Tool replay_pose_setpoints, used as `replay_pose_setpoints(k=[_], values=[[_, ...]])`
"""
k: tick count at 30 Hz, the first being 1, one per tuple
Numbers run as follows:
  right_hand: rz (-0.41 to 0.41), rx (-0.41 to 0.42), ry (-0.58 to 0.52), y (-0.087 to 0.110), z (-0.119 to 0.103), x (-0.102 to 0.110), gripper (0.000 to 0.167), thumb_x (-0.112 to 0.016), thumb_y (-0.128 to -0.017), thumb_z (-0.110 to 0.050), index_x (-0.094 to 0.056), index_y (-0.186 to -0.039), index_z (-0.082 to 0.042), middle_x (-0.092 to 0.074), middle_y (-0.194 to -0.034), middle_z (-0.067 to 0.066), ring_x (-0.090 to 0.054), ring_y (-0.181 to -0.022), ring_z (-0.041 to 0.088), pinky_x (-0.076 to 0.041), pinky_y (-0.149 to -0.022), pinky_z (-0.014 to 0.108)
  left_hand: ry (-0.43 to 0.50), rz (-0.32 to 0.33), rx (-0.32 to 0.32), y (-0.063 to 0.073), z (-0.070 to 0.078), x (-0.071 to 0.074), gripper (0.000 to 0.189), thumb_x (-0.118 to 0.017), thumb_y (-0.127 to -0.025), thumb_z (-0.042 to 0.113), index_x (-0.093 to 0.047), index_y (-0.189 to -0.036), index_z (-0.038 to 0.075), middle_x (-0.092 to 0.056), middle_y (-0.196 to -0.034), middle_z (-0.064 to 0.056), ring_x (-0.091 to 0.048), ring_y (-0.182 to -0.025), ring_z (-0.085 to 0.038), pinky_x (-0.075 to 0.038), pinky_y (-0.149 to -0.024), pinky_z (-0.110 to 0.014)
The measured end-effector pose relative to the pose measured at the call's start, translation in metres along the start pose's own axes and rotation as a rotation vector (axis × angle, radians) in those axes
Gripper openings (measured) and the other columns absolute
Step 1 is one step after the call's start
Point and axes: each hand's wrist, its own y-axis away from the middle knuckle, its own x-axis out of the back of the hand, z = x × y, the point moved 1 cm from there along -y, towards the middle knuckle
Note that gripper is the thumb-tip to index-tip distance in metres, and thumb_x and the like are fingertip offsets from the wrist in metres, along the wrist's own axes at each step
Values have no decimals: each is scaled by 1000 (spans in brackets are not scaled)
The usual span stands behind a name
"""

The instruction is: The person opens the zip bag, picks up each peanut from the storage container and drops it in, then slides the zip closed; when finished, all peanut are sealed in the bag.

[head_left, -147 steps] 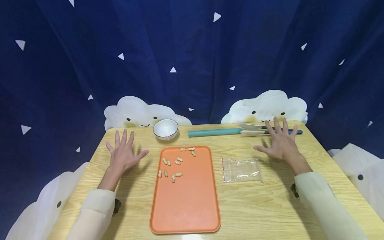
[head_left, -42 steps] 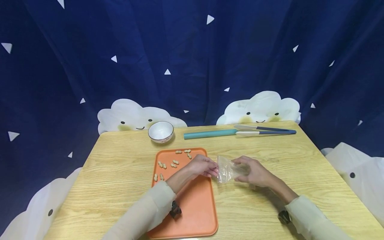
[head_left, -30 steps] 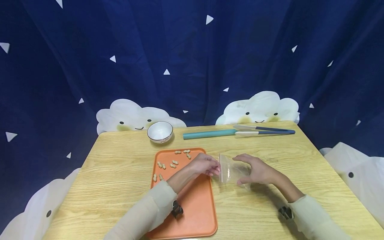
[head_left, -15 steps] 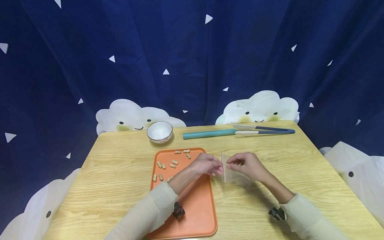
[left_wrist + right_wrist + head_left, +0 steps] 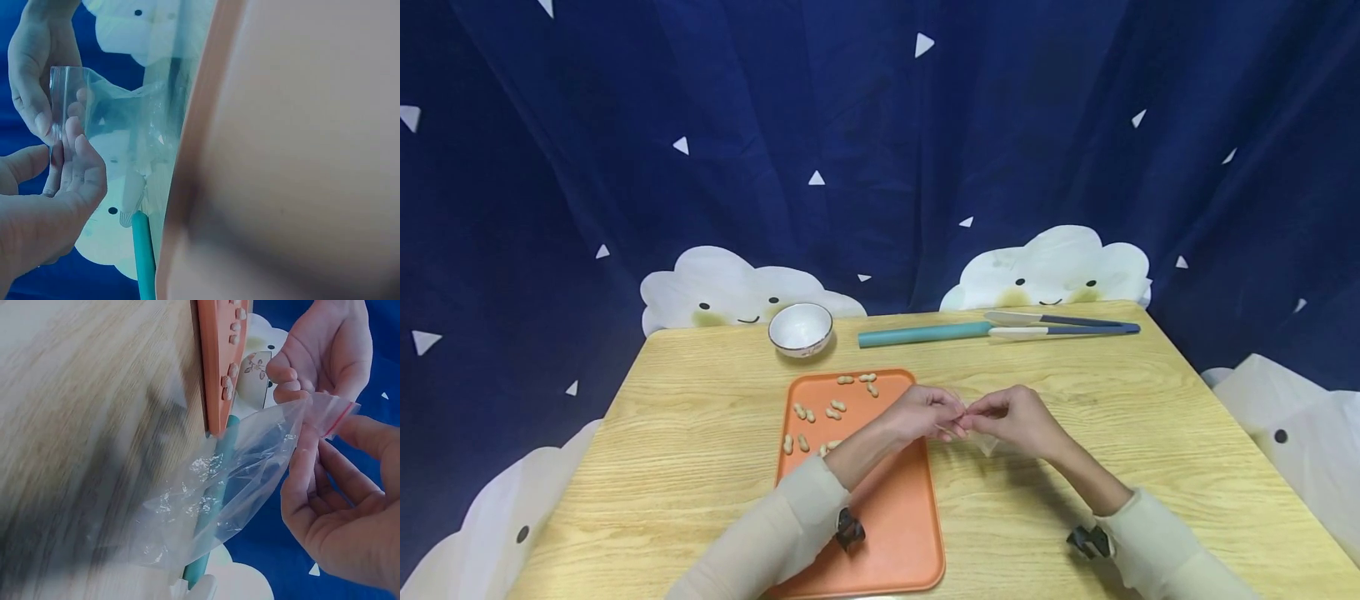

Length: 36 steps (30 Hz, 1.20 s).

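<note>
A clear zip bag with a red line along its top hangs between my two hands, above the table by the tray's right edge. My left hand pinches the zip end between thumb and fingers. Close against it, my right hand pinches the same top edge, fingertips meeting the left ones in the head view. The bag's body droops below the fingers and looks flat, with nothing inside it. In the left wrist view the bag spreads out past the fingertips.
An orange tray with several peanuts lies under my left forearm. Behind it stands a white bowl. Blue-handled tongs with pale tips lie at the back right, touching a teal stick. A dark blue curtain hangs behind the table.
Both hands came from spread over the table to the bag and lifted it. My right hand has moved from the bag's body to its zip end, beside my left fingers.
</note>
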Motion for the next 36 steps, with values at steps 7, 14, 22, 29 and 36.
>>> replay_pose_setpoints(k=[7,14,22,29,36], values=[[-70,-43,-106,2,2,5,23,-68,-87,-20,-73,-99,-1,-73,-96,14,-67,-83,12,-53,-68,23,26,-7,-30,-2,-3,1,15,-57,-92,6,-66,-97,-6,-65,-85,-3,-66,-73,-13,-55,-71,-28],[-114,-89,-209,1,12,7,31,-69,-87,-24,-71,-105,0,-71,-103,17,-67,-89,10,-55,-77,31,53,4,-58,-3,-3,-2,12,-62,-89,7,-65,-91,-4,-66,-77,-1,-66,-72,-11,-56,-77,-34],[-175,-96,-294,4,19,11,35,-69,-87,-22,-68,-111,3,-69,-108,20,-68,-91,9,-54,-79,25,70,-3,-47,-7,-7,-5,10,-62,-88,6,-64,-89,-4,-66,-74,-1,-65,-69,-10,-55,-69,-24],[-200,-84,-303,3,20,13,34,-67,-88,-21,-67,-111,5,-69,-108,19,-67,-92,7,-54,-80,28,44,-45,-70,-6,-8,-2,15,-57,-91,3,-63,-97,-8,-65,-77,-2,-65,-72,-9,-54,-70,-23],[-165,-88,-270,3,16,12,29,-63,-89,-11,-65,-109,10,-70,-103,22,-66,-86,8,-54,-77,24,45,-51,-83,-6,-9,-3,14,-57,-91,2,-63,-95,-10,-67,-81,-4,-65,-72,-11,-55,-72,-26]])
